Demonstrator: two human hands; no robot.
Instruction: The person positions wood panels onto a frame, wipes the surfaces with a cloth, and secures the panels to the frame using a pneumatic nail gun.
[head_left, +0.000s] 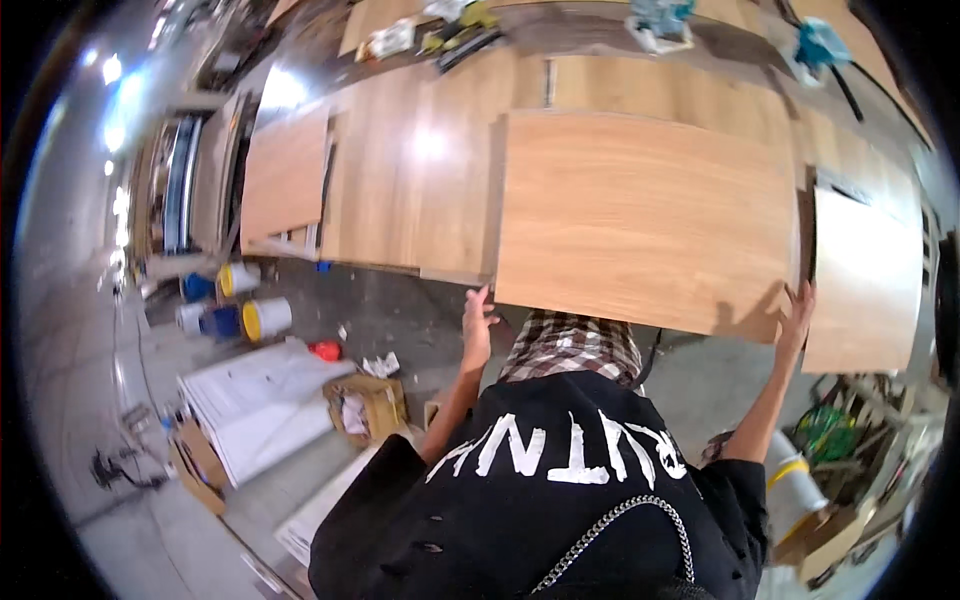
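A rectangular wood-grain board [650,220] lies in front of me, on top of larger wood-grain panels [410,170]. Its near edge sticks out toward my body. My left hand [480,325] is at the board's near left corner, fingers apart and nothing held in them. Along the near right edge, my right hand [797,315] has its fingers stretched out against or just beside the board; whether they touch it is hard to tell. A shadow of that hand falls on the board's surface.
Smaller boards lie at left [287,175] and right [865,270]. Across the far side are a yellow-and-black tool [460,35] and a teal-handled tool [822,45]. Buckets [267,318], a cardboard box [368,408] and white sheets [262,400] stand or lie on the floor at left.
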